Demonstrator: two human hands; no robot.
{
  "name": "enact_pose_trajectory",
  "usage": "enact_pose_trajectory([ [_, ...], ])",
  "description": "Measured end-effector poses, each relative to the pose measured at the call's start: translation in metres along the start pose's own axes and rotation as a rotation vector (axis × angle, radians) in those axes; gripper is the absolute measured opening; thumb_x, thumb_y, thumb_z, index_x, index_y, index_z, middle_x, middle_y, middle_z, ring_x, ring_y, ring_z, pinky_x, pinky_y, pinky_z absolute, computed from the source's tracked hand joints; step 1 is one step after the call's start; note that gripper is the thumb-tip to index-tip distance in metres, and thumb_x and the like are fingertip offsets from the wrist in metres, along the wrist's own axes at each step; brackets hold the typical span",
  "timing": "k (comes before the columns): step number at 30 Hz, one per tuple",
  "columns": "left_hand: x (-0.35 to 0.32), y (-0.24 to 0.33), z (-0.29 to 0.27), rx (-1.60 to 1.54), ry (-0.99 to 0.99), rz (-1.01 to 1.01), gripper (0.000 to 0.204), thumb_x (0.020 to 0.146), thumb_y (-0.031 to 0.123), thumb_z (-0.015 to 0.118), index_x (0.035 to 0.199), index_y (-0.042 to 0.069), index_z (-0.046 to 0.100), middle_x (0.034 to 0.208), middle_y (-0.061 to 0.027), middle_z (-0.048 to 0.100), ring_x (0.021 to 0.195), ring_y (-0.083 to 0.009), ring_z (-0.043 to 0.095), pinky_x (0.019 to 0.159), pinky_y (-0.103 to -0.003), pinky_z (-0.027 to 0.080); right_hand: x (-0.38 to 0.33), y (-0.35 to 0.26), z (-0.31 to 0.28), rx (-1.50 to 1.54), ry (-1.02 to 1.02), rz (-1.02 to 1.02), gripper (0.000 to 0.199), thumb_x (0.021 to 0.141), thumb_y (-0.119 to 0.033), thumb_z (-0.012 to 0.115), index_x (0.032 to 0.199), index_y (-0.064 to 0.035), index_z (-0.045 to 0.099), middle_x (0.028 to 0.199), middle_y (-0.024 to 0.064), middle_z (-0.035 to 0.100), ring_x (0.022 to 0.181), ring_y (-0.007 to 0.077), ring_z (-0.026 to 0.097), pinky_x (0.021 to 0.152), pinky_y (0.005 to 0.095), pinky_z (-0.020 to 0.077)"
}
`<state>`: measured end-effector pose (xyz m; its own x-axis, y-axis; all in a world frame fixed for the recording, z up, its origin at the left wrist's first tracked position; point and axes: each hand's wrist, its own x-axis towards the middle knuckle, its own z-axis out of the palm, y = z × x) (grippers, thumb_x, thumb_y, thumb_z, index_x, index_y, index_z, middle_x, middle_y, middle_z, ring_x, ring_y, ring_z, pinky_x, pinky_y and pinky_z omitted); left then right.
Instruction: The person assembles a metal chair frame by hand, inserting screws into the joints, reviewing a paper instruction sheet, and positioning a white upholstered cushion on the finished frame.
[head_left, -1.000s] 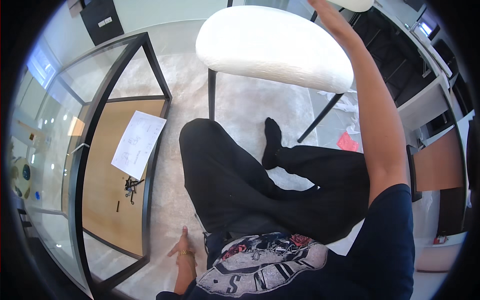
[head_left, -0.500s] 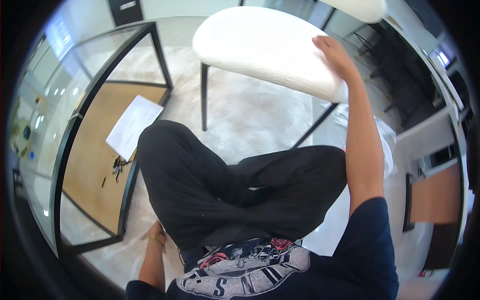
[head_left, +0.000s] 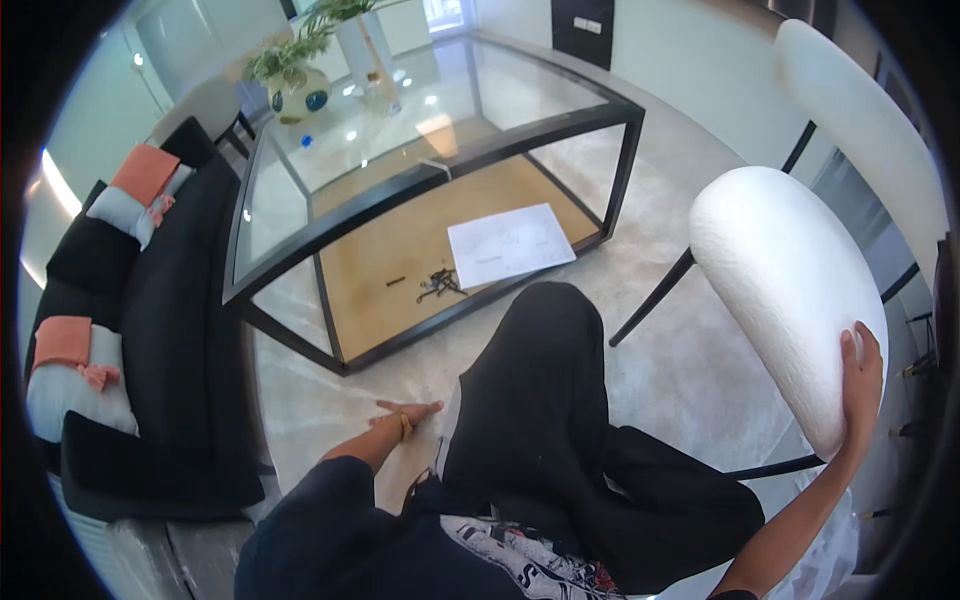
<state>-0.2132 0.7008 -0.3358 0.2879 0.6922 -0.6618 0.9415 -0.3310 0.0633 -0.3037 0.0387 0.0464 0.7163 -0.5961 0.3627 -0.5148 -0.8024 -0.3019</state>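
A white upholstered chair with thin black legs stands at my right. My right hand lies on the near right edge of its seat, fingers extended over the padding. Low on my left, my left hand is planted on the pale rug with its fingers spread, holding nothing. Beyond my knees is a black-framed glass table with a tan lower shelf. A white printed sheet lies on that shelf beside a small pile of black hardware pieces, too small to name exactly.
A black sofa with white cushions and coral throws runs along the left. On the glass top stand a plant in a round pot and a tall white vase. My crossed legs in black trousers fill the middle.
The view has turned left, bringing the sofa and more of the table into sight. My right hand stays on the chair seat, and my left hand remains on the rug.
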Motion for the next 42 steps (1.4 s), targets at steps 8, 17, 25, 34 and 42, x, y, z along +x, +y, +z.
enact_pose_trajectory([
  [8,-0.002,0.008,0.031,0.061,0.037,0.581,0.123,0.072,0.059,0.083,0.163,0.014,0.014,0.163,-0.0365,-0.004,0.151,-0.0551,0.004,0.119,-0.066,0.017,0.011,0.023,0.018,0.006,-0.017,-0.045,0.058,0.104,-0.047,0.053,0.144,-0.0061,0.054,0.147,0.0192,0.054,0.134,0.0357,0.052,0.112,0.0447,0.0399],
  [17,-0.089,0.175,-0.018,-0.486,-0.281,1.302,0.031,0.093,0.019,0.071,0.119,0.002,0.067,0.114,-0.0144,0.069,0.102,-0.0229,0.069,0.086,-0.034,0.056,0.013,0.026,0.004,0.096,-0.089,0.045,0.054,0.106,-0.042,0.051,0.144,-0.0040,0.053,0.145,0.0195,0.056,0.131,0.0335,0.054,0.111,0.0426,0.0389],
  [25,-0.215,0.260,-0.012,-0.525,-0.123,1.964,0.027,0.087,0.017,0.074,0.109,0.004,0.068,0.095,-0.0115,0.066,0.095,-0.0303,0.058,0.088,-0.040,0.046,0.011,0.020,0.004,0.148,-0.076,0.086,0.052,0.106,-0.038,0.051,0.144,-0.0017,0.053,0.142,0.0195,0.058,0.127,0.0292,0.056,0.109,0.0409,0.0406],
  [34,-0.232,0.255,-0.031,-0.522,-0.606,2.082,0.013,0.093,0.018,0.069,0.098,0.006,0.069,0.090,-0.0072,0.066,0.086,-0.0287,0.061,0.080,-0.039,0.045,0.002,-0.008,0.007,0.130,0.004,0.195,0.054,0.106,-0.042,0.050,0.141,-0.0018,0.056,0.136,0.0161,0.062,0.117,0.0252,0.061,0.103,0.0379,0.0445],
  [42,-0.318,0.235,-0.097,-1.107,-0.731,2.584,0.015,0.091,0.016,0.064,0.084,0.002,0.067,0.085,-0.0096,0.062,0.075,-0.0250,0.059,0.073,-0.044,0.051,0.007,0.006,0.009,0.169,-0.003,0.128,0.051,0.106,-0.038,0.052,0.140,-0.0011,0.057,0.133,0.0162,0.063,0.116,0.0231,0.062,0.103,0.0373,0.0454],
])
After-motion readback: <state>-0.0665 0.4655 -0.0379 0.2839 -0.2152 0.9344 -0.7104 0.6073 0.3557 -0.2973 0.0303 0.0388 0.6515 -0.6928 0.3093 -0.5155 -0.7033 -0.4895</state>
